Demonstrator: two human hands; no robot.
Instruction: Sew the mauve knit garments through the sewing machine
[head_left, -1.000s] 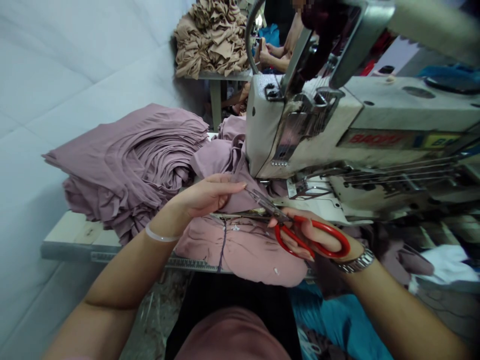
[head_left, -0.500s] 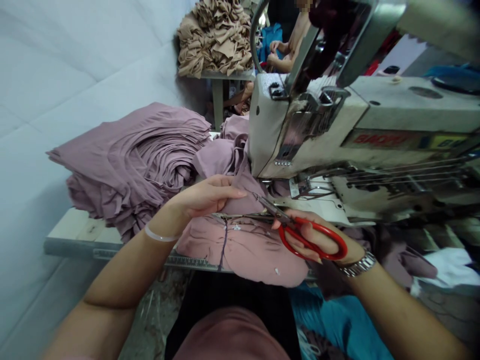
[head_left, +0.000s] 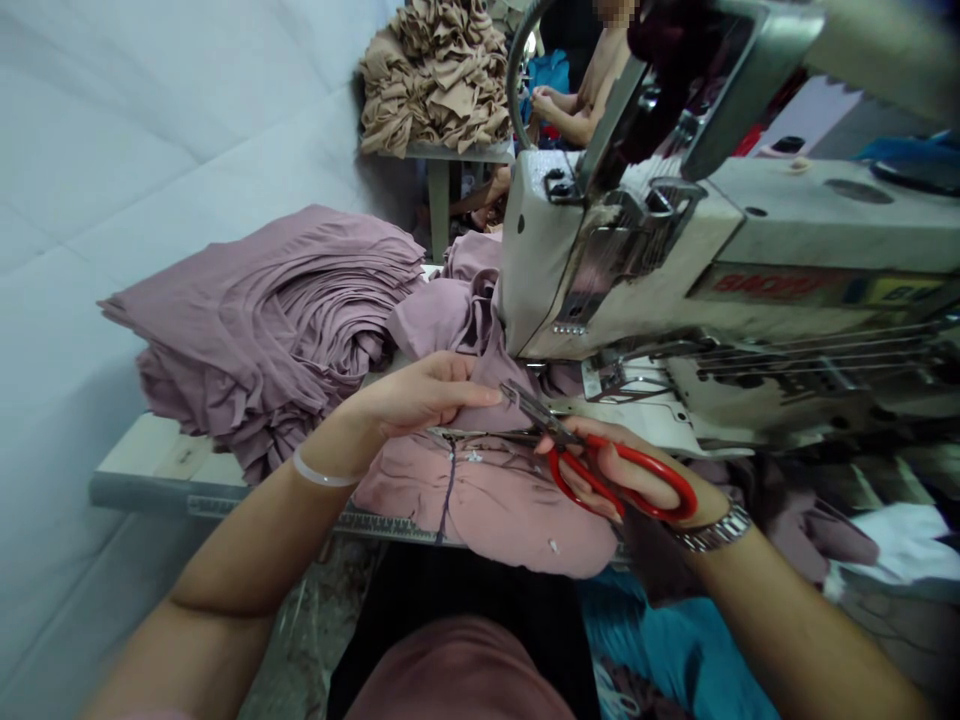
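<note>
My left hand pinches a mauve fabric piece that lies on the table edge in front of the sewing machine. My right hand grips red-handled scissors, fingers through the loops. The scissor blades are parted and point up-left toward my left fingertips, just below the machine's head. A thread line runs down the fabric near the middle.
A tall stack of folded mauve fabric fills the left of the table. Behind it stands a table with a beige fabric pile. Another person's hands work behind the machine. Blue cloth lies low right.
The scissors have shifted slightly left and up toward my left fingertips, with the blades opening a little. My left hand keeps its pinch on the fabric.
</note>
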